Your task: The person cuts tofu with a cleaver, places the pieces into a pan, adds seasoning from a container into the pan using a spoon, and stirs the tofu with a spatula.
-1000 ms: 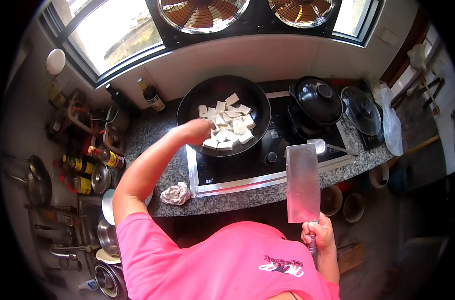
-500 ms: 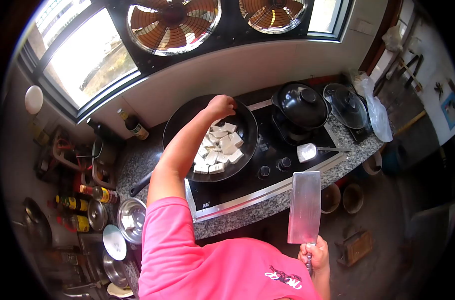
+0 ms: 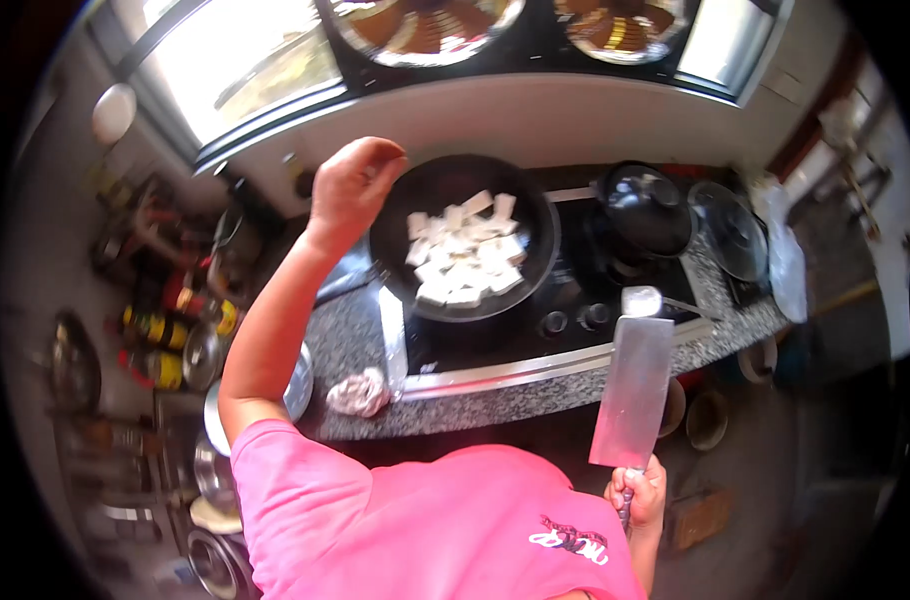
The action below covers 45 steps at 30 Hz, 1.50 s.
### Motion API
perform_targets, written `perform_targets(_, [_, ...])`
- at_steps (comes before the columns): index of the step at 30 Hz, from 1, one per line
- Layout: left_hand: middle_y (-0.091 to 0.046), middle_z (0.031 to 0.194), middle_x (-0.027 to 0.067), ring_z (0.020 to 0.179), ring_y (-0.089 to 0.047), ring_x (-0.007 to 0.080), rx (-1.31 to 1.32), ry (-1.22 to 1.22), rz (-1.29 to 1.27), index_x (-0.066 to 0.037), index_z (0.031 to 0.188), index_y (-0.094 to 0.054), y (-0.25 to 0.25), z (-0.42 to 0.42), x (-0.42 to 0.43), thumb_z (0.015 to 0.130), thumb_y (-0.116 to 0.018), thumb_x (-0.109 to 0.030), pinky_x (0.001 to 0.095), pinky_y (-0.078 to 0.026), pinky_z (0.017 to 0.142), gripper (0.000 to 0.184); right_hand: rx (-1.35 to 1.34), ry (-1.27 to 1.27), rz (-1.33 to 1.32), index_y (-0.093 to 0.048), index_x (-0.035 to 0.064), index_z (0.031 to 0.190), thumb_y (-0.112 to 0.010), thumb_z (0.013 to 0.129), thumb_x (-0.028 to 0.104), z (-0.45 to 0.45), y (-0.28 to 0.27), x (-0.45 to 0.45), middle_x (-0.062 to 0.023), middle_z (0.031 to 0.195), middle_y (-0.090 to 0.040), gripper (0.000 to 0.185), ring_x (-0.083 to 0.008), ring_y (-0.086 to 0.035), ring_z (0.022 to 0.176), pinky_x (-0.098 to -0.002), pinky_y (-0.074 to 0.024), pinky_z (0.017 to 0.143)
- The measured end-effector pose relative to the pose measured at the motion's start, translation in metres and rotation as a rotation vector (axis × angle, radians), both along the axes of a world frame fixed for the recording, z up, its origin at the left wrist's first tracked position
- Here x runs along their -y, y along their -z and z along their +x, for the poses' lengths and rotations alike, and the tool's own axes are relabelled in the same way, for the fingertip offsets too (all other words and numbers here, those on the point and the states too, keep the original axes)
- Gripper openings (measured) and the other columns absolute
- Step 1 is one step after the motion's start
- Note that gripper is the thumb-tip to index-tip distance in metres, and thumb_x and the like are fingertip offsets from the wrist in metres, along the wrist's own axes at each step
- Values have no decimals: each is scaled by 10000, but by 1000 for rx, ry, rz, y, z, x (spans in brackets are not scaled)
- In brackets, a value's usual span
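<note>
My right hand [image 3: 638, 492] is wrapped round the handle of a cleaver [image 3: 633, 395], its broad blade pointing up and away over the counter's front edge. My left hand [image 3: 358, 188] is raised near the left rim of a black frying pan [image 3: 545, 262]. Its fingers are curled in towards the thumb, and whatever they may hold is hidden. White tofu pieces [image 3: 465, 262] lie heaped in the pan, which sits on the stove [image 3: 475, 347]. The pan's handle is partly covered by my left forearm.
A black lidded pot [image 3: 643, 215] stands right of the pan, beside a glass lid [image 3: 730, 232]. A ladle [image 3: 641, 300] rests on the stove's front right. A crumpled cloth [image 3: 359, 393] lies on the granite counter [image 3: 455, 412]. Bottles [image 3: 158, 328] and metal bowls crowd the left.
My left hand has moved from above the pan's far side to its left. The view has shifted, bringing the crumpled cloth into sight. My right hand keeps hold of the cleaver.
</note>
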<state>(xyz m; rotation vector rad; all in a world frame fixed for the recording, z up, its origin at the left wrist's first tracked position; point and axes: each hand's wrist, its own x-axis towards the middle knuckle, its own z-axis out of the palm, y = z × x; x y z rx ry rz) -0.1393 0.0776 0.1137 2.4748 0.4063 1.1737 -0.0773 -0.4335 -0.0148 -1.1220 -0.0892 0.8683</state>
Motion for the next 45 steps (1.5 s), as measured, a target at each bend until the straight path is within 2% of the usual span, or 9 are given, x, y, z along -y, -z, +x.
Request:
perform_targets(6, [-676,778,40,709,-619,85,232,-515,-333,-23,927,-664,60,-217,-10,851,-657,-114,234,-498,676,119,55,-263,-1,-499,-25,1054,-506,814,50,47,-2,-15,-81,591,-500,251,-134,-455,373,-271,-422,376])
perform_targets(10, [-704,868,120,788,-680,200,-142,-803,-455,-27,981,-676,166,-340,8,801,-623,-101,314,-527,743,202,98,-457,-51,-500,-26,1016,-501,818,44,64,-1,-28,-79,606,-502,210,-132,-452,382,-269,-415,377])
perform_targets(14, [-675,984,178,937,-650,315,-558,-1166,-533,-25,1043,-657,214,-373,27,781,-609,-130,396,-504,840,286,160,-543,-94,-520,-38,955,-507,812,52,42,-17,-48,-84,619,-519,170,-125,-460,397,-255,-409,386])
perform_targets(22, [-648,1062,152,988,-640,299,-849,-1290,-549,-55,998,-660,239,-356,-21,784,-689,-301,387,-525,831,328,125,-488,-76,-529,-42,943,-504,803,50,-53,-15,-78,-90,612,-529,169,-118,-469,413,-241,-412,399])
perform_targets(26, [-616,1054,133,1034,-588,287,-864,-1276,-145,-69,979,-632,267,-353,-20,772,-685,-220,397,-465,879,262,110,-462,-72,-521,-47,974,-503,803,51,-91,-15,-102,-88,623,-528,197,-118,-468,421,-241,-412,408])
perform_targets(33, [-661,969,227,930,-646,366,-714,-928,-578,33,1048,-509,252,-370,-25,755,-723,-258,408,-513,827,465,120,-514,-59,-529,-45,977,-493,807,37,-132,-17,-129,-93,637,-534,192,-118,-478,436,-247,-421,421])
perform_targets(37, [-646,972,99,906,-625,156,-26,-514,-901,37,1090,-519,235,-395,-29,724,-724,-16,299,-516,797,423,175,-596,-71,-541,-40,980,-501,814,38,-146,-23,-145,-83,645,-539,187,-111,-485,451,-244,-418,431])
perform_targets(40, [-609,1032,85,941,-603,138,315,-265,-1118,-10,1101,-458,207,-393,-12,814,-653,34,271,-502,844,350,254,-657,-115,-552,-37,997,-498,823,30,-160,-30,-168,-66,652,-541,194,-104,-486,459,-237,-410,438])
perform_targets(45, [-634,1004,74,925,-630,157,457,-77,-1159,-15,1130,-489,192,-392,-1,851,-652,-23,287,-518,836,324,552,-806,-94,-573,1,1037,-474,891,4,-185,-39,-209,8,642,-527,176,-51,-465,492,-216,-380,466])
